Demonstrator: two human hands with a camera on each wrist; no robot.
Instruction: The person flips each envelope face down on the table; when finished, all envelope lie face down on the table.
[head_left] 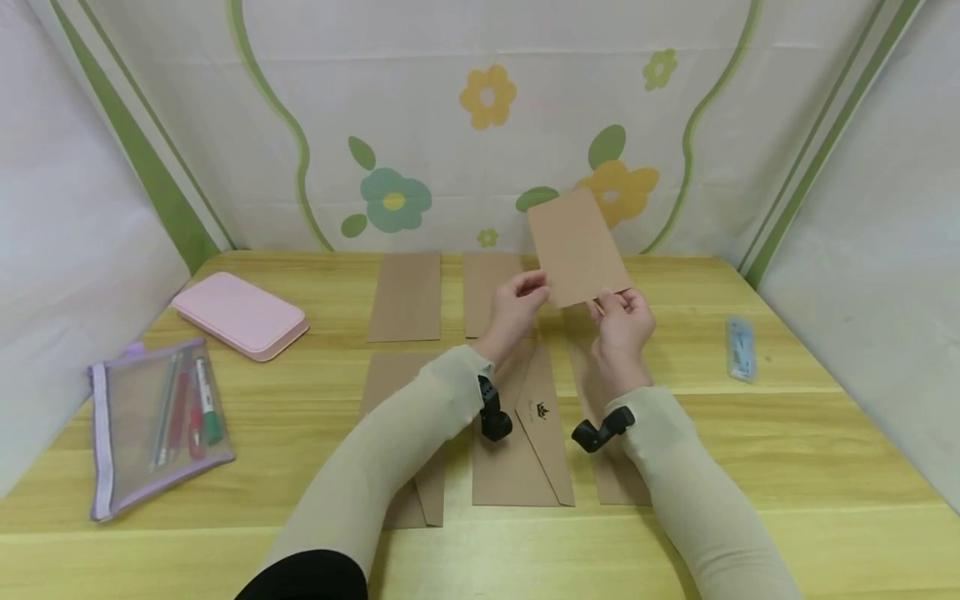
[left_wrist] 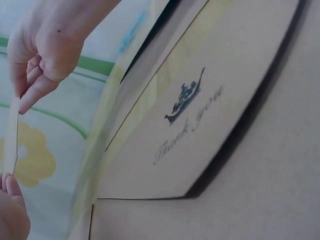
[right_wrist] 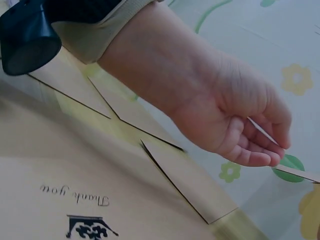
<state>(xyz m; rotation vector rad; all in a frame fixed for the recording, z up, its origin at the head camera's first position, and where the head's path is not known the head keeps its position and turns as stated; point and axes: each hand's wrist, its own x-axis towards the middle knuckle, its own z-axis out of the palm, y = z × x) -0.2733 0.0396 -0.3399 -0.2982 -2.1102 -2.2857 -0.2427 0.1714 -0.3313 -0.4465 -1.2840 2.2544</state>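
- Right hand (head_left: 622, 333) pinches a brown card (head_left: 581, 250) at its lower edge, near the right corner, thumb on the near face, as I watch from afar through the head view.
- Left hand (head_left: 517, 308) sits at the lower left edge of the same card, fingers bent, thumb and fingertips close together; whether they clamp the paper I cannot tell, even from the right wrist view.
- Held above the table (head_left: 825, 467), the card tilts, its plain face toward my head view and its upper part seen against the flowered cloth (head_left: 487, 167).
- Two more lie flat at the back: a left card (head_left: 405, 296) and a middle card (head_left: 480, 287), the latter partly hidden by the left hand.
- Nearer the person, a middle envelope (head_left: 510, 475) shows a slanted flap (head_left: 546, 433) and a crown print (head_left: 542, 410); my left wrist view reads "Thank you" beside the crown.
- To either side lie a left envelope (head_left: 412, 504), partly behind the left sleeve (head_left: 375, 475), and a right brown piece (head_left: 617, 483), partly behind the right sleeve (head_left: 712, 500).
- Farther left, I see a pink case (head_left: 240, 312) and a see-through pouch (head_left: 131, 417) holding pens (head_left: 205, 400).
- At far right, a blue packet (head_left: 741, 348) lies well apart from both hands.
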